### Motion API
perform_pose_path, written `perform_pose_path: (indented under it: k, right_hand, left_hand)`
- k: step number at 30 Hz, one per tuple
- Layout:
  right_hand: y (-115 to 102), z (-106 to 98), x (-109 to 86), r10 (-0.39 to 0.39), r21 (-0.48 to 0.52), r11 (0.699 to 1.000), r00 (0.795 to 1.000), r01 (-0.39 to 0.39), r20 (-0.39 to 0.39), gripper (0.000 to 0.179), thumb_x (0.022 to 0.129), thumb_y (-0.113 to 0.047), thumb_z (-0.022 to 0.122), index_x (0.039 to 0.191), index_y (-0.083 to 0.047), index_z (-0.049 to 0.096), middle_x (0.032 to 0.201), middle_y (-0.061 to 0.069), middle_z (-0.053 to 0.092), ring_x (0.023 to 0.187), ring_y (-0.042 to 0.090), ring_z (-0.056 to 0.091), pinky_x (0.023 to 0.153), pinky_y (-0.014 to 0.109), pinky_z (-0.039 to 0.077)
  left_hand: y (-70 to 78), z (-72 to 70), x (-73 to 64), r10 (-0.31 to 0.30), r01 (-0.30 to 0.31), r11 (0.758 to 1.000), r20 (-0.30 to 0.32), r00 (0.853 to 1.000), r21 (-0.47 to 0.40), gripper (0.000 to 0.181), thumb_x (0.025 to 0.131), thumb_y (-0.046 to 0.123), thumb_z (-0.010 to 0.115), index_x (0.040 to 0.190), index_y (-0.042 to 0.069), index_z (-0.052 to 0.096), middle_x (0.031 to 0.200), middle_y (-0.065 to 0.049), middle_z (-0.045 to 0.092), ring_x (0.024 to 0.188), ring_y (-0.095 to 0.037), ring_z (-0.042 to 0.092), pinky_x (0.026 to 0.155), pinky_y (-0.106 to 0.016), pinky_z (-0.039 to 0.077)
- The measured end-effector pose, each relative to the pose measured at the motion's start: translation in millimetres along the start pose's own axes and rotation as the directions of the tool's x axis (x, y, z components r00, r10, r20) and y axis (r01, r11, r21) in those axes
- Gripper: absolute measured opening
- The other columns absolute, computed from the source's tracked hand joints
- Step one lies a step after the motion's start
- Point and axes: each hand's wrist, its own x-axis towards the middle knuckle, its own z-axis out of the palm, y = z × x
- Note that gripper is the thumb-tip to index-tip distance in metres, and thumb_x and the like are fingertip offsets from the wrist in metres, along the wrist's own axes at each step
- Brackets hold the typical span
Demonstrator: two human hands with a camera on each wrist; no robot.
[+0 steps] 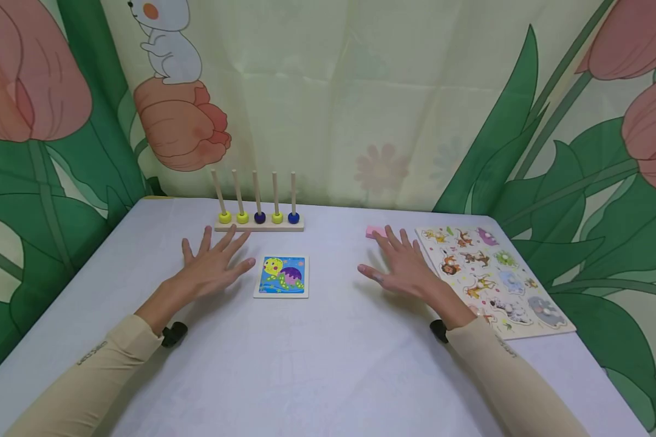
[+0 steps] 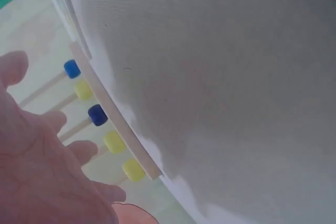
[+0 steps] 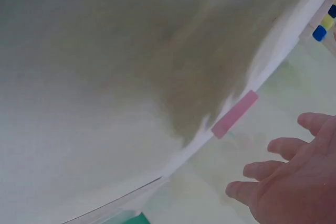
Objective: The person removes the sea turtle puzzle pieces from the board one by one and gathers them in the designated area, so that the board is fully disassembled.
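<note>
My left hand [image 1: 206, 271] hovers over the table's left half with its fingers spread, holding nothing. Just beyond its fingertips stands a wooden peg rack [image 1: 259, 227] with upright rods, each carrying a yellow or dark blue bead. Right of that hand lies a small square turtle puzzle [image 1: 281, 277] in a white frame. My right hand [image 1: 407, 267], also spread and holding nothing, is held above the table between the turtle puzzle and a large animal puzzle board [image 1: 492, 279]. A pink block [image 3: 235, 114] sits past its fingertips, partly hidden by them in the head view.
A white cloth covers the table [image 1: 328, 370]. Behind it hangs a curtain [image 1: 328, 109] printed with tulips, leaves and a white animal. The animal board lies along the table's right edge. Dark wrist devices [image 1: 175, 334] show at both cuffs.
</note>
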Motion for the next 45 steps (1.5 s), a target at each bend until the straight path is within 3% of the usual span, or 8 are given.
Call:
perform_pose_path:
  k: [8, 16, 24, 31, 36, 45]
  right_hand:
    - [-10.5, 2.2, 5.1, -0.019, 0.041, 0.999, 1.0, 0.019, 0.008, 0.096, 0.097, -0.071, 0.055, 0.171, -0.02, 0.021, 0.18, 0.018, 0.011, 0.166, 0.048, 0.001, 0.131, 0.071, 0.004]
    - [-23.7, 4.7, 10.0, -0.036, 0.055, 0.998, 0.999, 0.035, 0.015, 0.094, 0.098, -0.07, 0.054, 0.171, -0.019, 0.022, 0.18, 0.015, 0.012, 0.167, 0.046, 0.005, 0.133, 0.067, 0.007]
    - [-42.3, 9.8, 15.5, -0.054, 0.039, 0.998, 0.997, 0.052, 0.051, 0.093, 0.097, -0.073, 0.053, 0.17, -0.023, 0.025, 0.18, 0.012, 0.015, 0.167, 0.044, 0.007, 0.133, 0.066, 0.01]
    - [-57.1, 12.0, 21.9, -0.064, 0.058, 0.997, 0.994, 0.059, 0.087, 0.091, 0.096, -0.074, 0.052, 0.17, -0.027, 0.026, 0.181, 0.007, 0.014, 0.168, 0.041, 0.005, 0.134, 0.064, 0.011]
    - [-68.3, 14.3, 28.7, -0.106, 0.06, 0.993, 0.99, 0.1, 0.094, 0.092, 0.096, -0.074, 0.052, 0.17, -0.024, 0.027, 0.18, 0.008, 0.016, 0.167, 0.042, 0.008, 0.135, 0.061, 0.01]
    - [-88.6, 20.1, 39.2, -0.148, 0.04, 0.989, 0.983, 0.144, 0.107, 0.089, 0.097, -0.072, 0.051, 0.169, -0.024, 0.029, 0.179, 0.009, 0.02, 0.167, 0.042, 0.012, 0.135, 0.06, 0.014]
  left_hand:
    - [3.7, -0.6, 0.5, -0.006, 0.007, 1.0, 0.06, 0.998, -0.008, 0.083, 0.104, 0.066, 0.042, 0.171, 0.024, 0.017, 0.18, -0.018, 0.003, 0.159, -0.063, -0.012, 0.112, -0.089, -0.015]
    - [4.5, -5.3, 0.0, 0.026, -0.024, 0.999, 0.058, 0.998, -0.027, 0.083, 0.105, 0.067, 0.042, 0.172, 0.025, 0.017, 0.18, -0.017, 0.004, 0.159, -0.062, -0.012, 0.112, -0.09, -0.014]
    - [6.6, -3.3, -0.5, 0.038, -0.032, 0.998, 0.11, 0.993, -0.055, 0.083, 0.105, 0.063, 0.043, 0.172, 0.022, 0.015, 0.18, -0.017, 0.004, 0.159, -0.062, -0.011, 0.114, -0.09, -0.012]
    - [6.7, -5.3, -0.2, 0.103, -0.082, 0.99, 0.181, 0.978, -0.118, 0.087, 0.103, 0.062, 0.05, 0.172, 0.022, 0.014, 0.18, -0.018, 0.005, 0.16, -0.062, -0.009, 0.114, -0.09, -0.011]
    - [9.7, -4.5, -0.1, 0.108, -0.078, 0.987, 0.218, 0.97, -0.143, 0.092, 0.101, 0.061, 0.057, 0.172, 0.019, 0.014, 0.179, -0.02, 0.005, 0.16, -0.063, -0.008, 0.114, -0.09, -0.009]
    - [12.2, 1.7, 4.3, 0.096, -0.074, 0.993, 0.25, 0.963, -0.095, 0.097, 0.098, 0.065, 0.058, 0.172, 0.019, 0.015, 0.179, -0.02, 0.004, 0.159, -0.063, -0.009, 0.114, -0.089, -0.009]
